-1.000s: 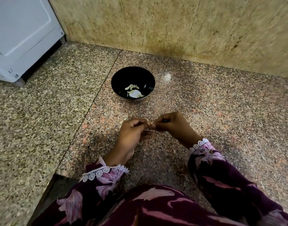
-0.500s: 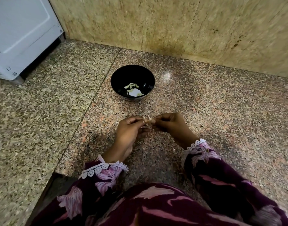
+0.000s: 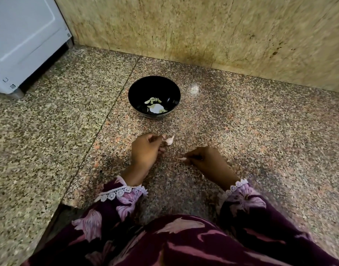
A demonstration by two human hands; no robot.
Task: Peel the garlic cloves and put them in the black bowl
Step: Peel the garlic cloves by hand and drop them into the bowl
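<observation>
Left hand: the left hand [image 3: 145, 150] hangs over the middle of the surface, fingers curled, near side of the bowl.
Left grip: thumb and fingertips pinch a pale, pinkish garlic clove [image 3: 169, 140], which sticks out to the right of the fingers, above the stone.
Right hand: the right hand [image 3: 207, 160] is lower and to the right, apart from the left one, knuckles up, fingers curled in.
Right grip: its fingertips pinch a small pale scrap of garlic skin [image 3: 182, 158], just over the surface; blur keeps me from telling whether it touches the stone.
Bowl: a round glossy black bowl [image 3: 138, 89] stands farther away, behind the left hand, well apart from both hands.
Bowl contents: several pale greenish peeled cloves [image 3: 153, 100] lie at the bottom, beside a white patch that I cannot identify.
Surface: speckled pink and grey polished granite surface [image 3: 260, 131], with a seam running diagonally on the left.
Background: a beige stone wall [image 3: 203, 31] at the far side; a white appliance [image 3: 21, 39] at the far left.
Clothing: dark purple floral sleeves with white lace cuffs [image 3: 118, 194] at the near edge.
</observation>
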